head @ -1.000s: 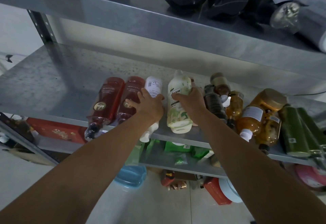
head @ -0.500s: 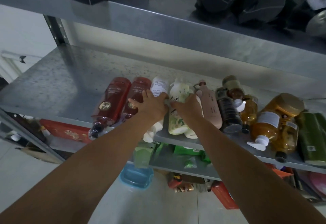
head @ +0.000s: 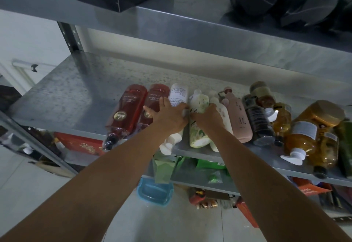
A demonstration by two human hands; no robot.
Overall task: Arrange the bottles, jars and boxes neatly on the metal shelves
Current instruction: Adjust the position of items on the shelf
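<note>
Mid-frame on the metal shelf (head: 66,93), your left hand (head: 169,117) presses straight fingers on the lying white bottle (head: 179,94), while your right hand (head: 208,117) curls its fingers round the floral-print bottle (head: 198,137) just beside it.

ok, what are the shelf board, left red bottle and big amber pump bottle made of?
shelf board: looks like galvanized steel, with a dull mottled grey finish and a folded front lip.
left red bottle: probably translucent red plastic, with glossy highlights.
big amber pump bottle: translucent and glossy; can't tell plastic from glass.
</note>
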